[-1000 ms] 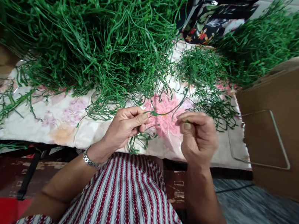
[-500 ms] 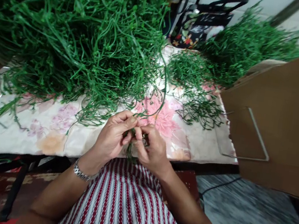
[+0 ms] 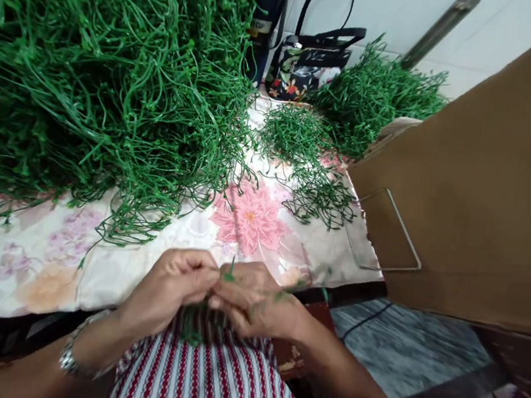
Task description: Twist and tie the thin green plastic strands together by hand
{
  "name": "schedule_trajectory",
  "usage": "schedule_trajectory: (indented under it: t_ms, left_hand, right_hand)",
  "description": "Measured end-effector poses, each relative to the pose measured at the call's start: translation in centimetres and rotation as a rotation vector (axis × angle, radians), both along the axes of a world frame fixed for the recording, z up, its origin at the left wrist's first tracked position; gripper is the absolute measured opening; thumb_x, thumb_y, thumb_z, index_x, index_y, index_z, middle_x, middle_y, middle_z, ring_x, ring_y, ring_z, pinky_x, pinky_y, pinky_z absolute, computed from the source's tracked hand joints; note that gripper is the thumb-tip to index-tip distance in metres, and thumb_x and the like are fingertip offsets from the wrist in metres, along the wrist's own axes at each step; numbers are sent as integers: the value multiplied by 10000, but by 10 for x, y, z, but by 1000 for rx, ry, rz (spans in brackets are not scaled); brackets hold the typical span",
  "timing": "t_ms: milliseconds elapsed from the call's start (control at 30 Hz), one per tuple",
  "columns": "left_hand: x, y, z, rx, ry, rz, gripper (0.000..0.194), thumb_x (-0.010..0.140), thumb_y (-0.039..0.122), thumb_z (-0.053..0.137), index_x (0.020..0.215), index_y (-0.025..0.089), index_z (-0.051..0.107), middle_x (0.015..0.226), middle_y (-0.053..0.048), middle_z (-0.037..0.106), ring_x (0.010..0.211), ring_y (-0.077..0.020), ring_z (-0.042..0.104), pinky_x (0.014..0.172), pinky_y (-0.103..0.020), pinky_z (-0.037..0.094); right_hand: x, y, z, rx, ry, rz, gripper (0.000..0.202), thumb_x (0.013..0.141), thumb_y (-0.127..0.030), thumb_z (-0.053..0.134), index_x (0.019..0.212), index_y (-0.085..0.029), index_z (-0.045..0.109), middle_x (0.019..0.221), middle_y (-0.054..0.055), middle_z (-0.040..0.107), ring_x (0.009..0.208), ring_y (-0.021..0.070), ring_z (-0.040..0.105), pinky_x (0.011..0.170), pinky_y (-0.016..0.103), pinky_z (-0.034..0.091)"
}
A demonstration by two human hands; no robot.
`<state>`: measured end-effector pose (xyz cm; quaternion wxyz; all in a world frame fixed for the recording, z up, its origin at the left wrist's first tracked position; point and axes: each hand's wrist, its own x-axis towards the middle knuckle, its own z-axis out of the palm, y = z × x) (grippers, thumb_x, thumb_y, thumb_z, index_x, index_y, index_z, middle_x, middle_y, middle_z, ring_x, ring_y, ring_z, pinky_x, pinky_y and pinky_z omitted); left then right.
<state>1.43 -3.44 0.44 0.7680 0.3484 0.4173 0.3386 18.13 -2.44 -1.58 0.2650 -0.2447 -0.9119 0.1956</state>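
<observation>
My left hand and my right hand meet over my lap, just in front of the table edge. Both pinch the same small bunch of thin green plastic stems, which hangs down between them over my red-and-white striped clothing. A short stem tip sticks up between the fingers. A huge heap of tangled green stems covers the left and far side of the table. A smaller pile of short green stems lies to the right of it.
The table wears a floral cloth. A large brown cardboard box with a wire handle stands at the right. A dark floral handbag and another green pile sit at the back by the wall.
My right hand came in from the right and joined the left on the stems. Both hands then dropped toward my lap, pulling the long stem free of the heap. The view shifted.
</observation>
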Motion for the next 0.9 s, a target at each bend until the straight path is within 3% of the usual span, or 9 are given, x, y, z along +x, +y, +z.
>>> schedule_trajectory:
  t_ms: [100, 167, 300, 567, 667, 733, 767, 833, 900]
  left_hand:
    - [-9, -21, 7, 13, 60, -222, 240, 756, 317, 594, 604, 130, 606, 452, 37, 384, 430, -43, 245, 436, -196, 182]
    - [-12, -30, 14, 41, 99, -275, 240, 747, 318, 594, 587, 139, 604, 456, 35, 359, 453, -60, 261, 456, -213, 195]
    - [-13, -37, 20, 68, 104, -268, 246, 728, 330, 604, 563, 150, 582, 466, 40, 319, 462, -68, 249, 460, -225, 187]
    - [-23, -39, 14, -62, 1, -115, 250, 697, 374, 654, 588, 153, 611, 437, 43, 341, 421, -50, 255, 426, -212, 202]
    - [-43, -30, 19, -18, 66, 251, 193, 625, 309, 723, 540, 182, 605, 450, 31, 441, 421, -55, 327, 420, -206, 252]
    - [-49, -20, 22, 39, 77, 487, 141, 631, 278, 722, 582, 210, 609, 460, 41, 478, 415, -53, 348, 430, -200, 286]
    - [-49, -14, 22, 33, 47, 467, 134, 619, 234, 734, 595, 206, 605, 443, 52, 460, 404, -46, 338, 433, -194, 288]
    - [-42, -2, 21, 20, -28, 255, 163, 707, 265, 670, 609, 158, 596, 373, 64, 350, 367, -31, 269, 412, -187, 223]
    - [-31, 10, 18, 85, -130, 267, 159, 789, 250, 579, 667, 147, 581, 362, 70, 348, 350, -27, 259, 423, -189, 225]
  right_hand:
    - [8, -4, 16, -159, -83, 273, 118, 798, -201, 507, 686, -181, 536, 625, -31, 531, 557, 71, 486, 477, 184, 348]
    - [11, -5, 26, -207, -118, 360, 126, 778, -163, 511, 655, -187, 518, 635, -37, 535, 581, 67, 500, 495, 177, 368]
    - [13, -5, 36, -197, -78, 398, 257, 846, -201, 438, 589, -196, 431, 593, -33, 524, 595, 79, 499, 525, 191, 394]
    - [15, -5, 36, -189, 28, 406, 382, 928, -285, 261, 569, -205, 364, 510, -19, 408, 521, 110, 398, 513, 243, 365]
    - [39, -2, 43, -283, 80, 260, 358, 915, -283, 301, 574, -202, 372, 492, -25, 348, 491, 111, 366, 492, 262, 318]
    - [53, 6, 46, -284, 165, 7, 307, 898, -235, 346, 598, -196, 399, 499, -24, 351, 481, 104, 367, 480, 259, 295]
    - [57, 12, 46, -242, 132, -77, 272, 883, -208, 381, 614, -192, 423, 527, -13, 395, 504, 103, 391, 494, 258, 306]
    - [62, 31, 46, -117, 56, -195, 221, 867, -197, 415, 654, -183, 471, 579, 6, 450, 539, 103, 420, 509, 256, 325]
    - [69, 55, 47, 77, -25, -350, 211, 866, -218, 419, 679, -175, 507, 621, 26, 477, 586, 109, 443, 539, 260, 346]
